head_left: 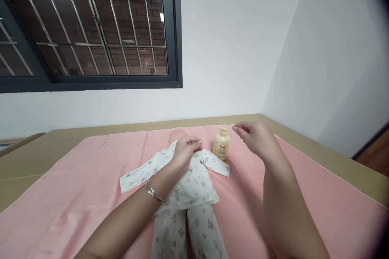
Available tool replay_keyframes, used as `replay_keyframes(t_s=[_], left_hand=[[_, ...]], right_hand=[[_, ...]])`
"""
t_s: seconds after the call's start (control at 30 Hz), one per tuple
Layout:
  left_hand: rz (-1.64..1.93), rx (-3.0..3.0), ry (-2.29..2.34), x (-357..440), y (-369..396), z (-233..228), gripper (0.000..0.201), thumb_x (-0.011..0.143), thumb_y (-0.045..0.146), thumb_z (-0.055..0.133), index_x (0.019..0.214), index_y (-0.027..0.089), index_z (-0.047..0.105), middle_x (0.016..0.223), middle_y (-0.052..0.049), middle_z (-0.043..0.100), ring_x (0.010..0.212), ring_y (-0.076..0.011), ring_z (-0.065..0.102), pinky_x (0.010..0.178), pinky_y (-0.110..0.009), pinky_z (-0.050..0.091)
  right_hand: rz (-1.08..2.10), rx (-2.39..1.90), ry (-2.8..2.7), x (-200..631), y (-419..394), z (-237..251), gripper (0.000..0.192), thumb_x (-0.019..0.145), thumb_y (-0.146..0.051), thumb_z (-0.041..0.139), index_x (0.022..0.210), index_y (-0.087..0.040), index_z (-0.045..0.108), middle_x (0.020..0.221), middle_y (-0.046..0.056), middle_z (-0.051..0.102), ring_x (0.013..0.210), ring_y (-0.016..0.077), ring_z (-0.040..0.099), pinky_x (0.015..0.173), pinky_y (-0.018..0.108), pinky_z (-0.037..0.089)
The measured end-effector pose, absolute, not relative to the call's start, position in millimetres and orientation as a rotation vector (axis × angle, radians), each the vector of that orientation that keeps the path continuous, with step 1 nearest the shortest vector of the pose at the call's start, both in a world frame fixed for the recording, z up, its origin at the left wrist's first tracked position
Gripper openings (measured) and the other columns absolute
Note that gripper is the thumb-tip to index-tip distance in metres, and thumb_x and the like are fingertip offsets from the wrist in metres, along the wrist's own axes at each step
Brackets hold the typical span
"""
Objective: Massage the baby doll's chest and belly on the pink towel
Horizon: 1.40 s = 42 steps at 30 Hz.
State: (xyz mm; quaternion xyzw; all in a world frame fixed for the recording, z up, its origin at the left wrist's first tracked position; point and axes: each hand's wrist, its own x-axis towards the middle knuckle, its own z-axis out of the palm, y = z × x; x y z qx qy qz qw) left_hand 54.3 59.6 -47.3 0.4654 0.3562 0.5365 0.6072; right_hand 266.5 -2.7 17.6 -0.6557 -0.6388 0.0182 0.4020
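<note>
A baby doll lies on its back in a white printed top (pixel 194 188) and matching trousers (pixel 199 230), sleeves spread out. Its bare head (pixel 178 134) shows at the far end, partly behind my left hand (pixel 186 149). That hand is over the doll's upper chest and neck, fingers stretched out and slightly cupped, with nothing visible in it; contact with the top is unclear. My right hand (pixel 253 135) is raised just right of a pale yellow pump bottle (pixel 221 145), apart from it. Its thumb and fingertips come together with nothing visible between them. The bottle stands upright by the doll's sleeve.
A pink sheet (pixel 100 170) covers most of the tan padded surface (pixel 69 131) beneath. White walls (pixel 237 40) rise behind and on the right. A dark-framed window (pixel 174 48) with metal bars is at upper left.
</note>
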Motion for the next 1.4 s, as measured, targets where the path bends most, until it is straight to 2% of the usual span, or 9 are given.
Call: replay_keyframes(t_s=[0.17, 0.43, 0.57, 0.77, 0.87, 0.97, 1.03, 1.17, 1.4], left_hand=[[1.111, 0.798, 0.814, 99.1, 92.6, -37.3, 0.005, 0.078, 0.006, 0.063, 0.079, 0.010, 0.065, 0.076, -0.010, 0.068, 0.071, -0.0144, 0.067, 0.079, -0.029, 0.056], [0.991, 0.637, 0.862, 136.4, 148.9, -46.1, 0.040, 0.091, 0.018, 0.039, 0.127, 0.005, 0.047, 0.131, -0.025, 0.053, 0.111, -0.0226, 0.062, 0.087, -0.031, 0.054], [0.953, 0.580, 0.798, 142.1, 150.5, -46.2, 0.048, 0.094, 0.028, 0.028, 0.134, 0.005, 0.040, 0.134, -0.025, 0.051, 0.115, -0.0235, 0.060, 0.086, -0.033, 0.055], [0.903, 0.504, 0.714, 115.1, 117.4, -45.9, 0.051, 0.094, 0.033, 0.028, 0.132, 0.002, 0.043, 0.130, -0.028, 0.053, 0.111, -0.0263, 0.062, 0.084, -0.035, 0.056], [0.874, 0.468, 0.660, 88.3, 83.8, -46.3, 0.049, 0.093, 0.033, 0.034, 0.129, 0.002, 0.045, 0.126, -0.027, 0.057, 0.109, -0.0262, 0.063, 0.086, -0.035, 0.055], [0.874, 0.421, 0.559, 60.6, 50.6, -35.8, 0.047, 0.093, 0.039, 0.035, 0.122, 0.006, 0.052, 0.121, -0.022, 0.062, 0.105, -0.0244, 0.065, 0.090, -0.035, 0.053], [0.869, 0.422, 0.455, 41.7, 34.1, -22.8, 0.053, 0.094, 0.047, 0.030, 0.121, 0.010, 0.055, 0.123, -0.018, 0.061, 0.109, -0.0250, 0.063, 0.096, -0.038, 0.049], [0.928, 0.493, 0.392, 6.3, 15.7, -1.7, 0.063, 0.092, 0.057, 0.030, 0.132, 0.011, 0.048, 0.137, -0.017, 0.052, 0.128, -0.0247, 0.050, 0.107, -0.037, 0.038], [0.958, 0.665, 0.336, 16.4, -16.2, -10.6, 0.062, 0.093, 0.057, 0.028, 0.144, 0.021, 0.034, 0.147, -0.008, 0.043, 0.143, -0.0246, 0.023, 0.119, -0.041, 0.016]], right_hand=[[0.031, -1.552, -1.518, 280.3, 17.1, 10.4, 0.031, 0.091, -0.033, 0.043, 0.096, -0.017, 0.069, 0.068, 0.003, 0.067, 0.067, 0.0180, 0.063, 0.056, 0.025, 0.041], [-0.077, -1.849, -1.839, 269.1, 62.6, -19.0, 0.038, 0.089, -0.010, 0.038, 0.121, -0.011, 0.058, 0.117, 0.016, 0.065, 0.107, 0.0227, 0.061, 0.082, 0.027, 0.043], [-0.168, -1.898, -1.987, 251.8, 71.6, -32.8, 0.043, 0.084, 0.000, 0.037, 0.123, -0.007, 0.055, 0.134, 0.019, 0.054, 0.123, 0.0230, 0.050, 0.094, 0.028, 0.038], [-0.254, -1.962, -1.995, 242.0, 74.5, -40.4, 0.035, 0.087, -0.006, 0.037, 0.115, -0.001, 0.058, 0.127, 0.026, 0.056, 0.122, 0.0310, 0.049, 0.102, 0.041, 0.032], [-0.286, -1.961, -1.993, 225.8, 63.9, -40.2, 0.040, 0.094, -0.017, 0.034, 0.123, 0.002, 0.053, 0.135, 0.028, 0.048, 0.131, 0.0354, 0.039, 0.105, 0.049, 0.029], [-0.188, -1.693, -2.150, 187.8, 37.9, -42.4, 0.051, 0.098, -0.032, 0.029, 0.136, -0.002, 0.044, 0.145, 0.023, 0.040, 0.139, 0.0323, 0.028, 0.110, 0.048, 0.027], [-0.089, -1.439, -2.239, 156.1, 14.2, -47.0, 0.055, 0.099, -0.039, 0.026, 0.146, -0.010, 0.032, 0.151, 0.016, 0.033, 0.142, 0.0289, 0.024, 0.112, 0.049, 0.028], [-0.191, -1.052, -2.208, 108.3, -34.0, -58.1, 0.069, 0.097, -0.040, 0.031, 0.151, -0.005, 0.005, 0.158, 0.019, 0.007, 0.144, 0.0349, 0.003, 0.113, 0.058, 0.021], [-0.105, -0.709, -2.253, 105.0, -67.5, -53.1, 0.072, 0.097, -0.052, 0.020, 0.152, -0.010, 0.000, 0.159, 0.013, 0.001, 0.144, 0.0356, 0.009, 0.115, 0.056, 0.016]])
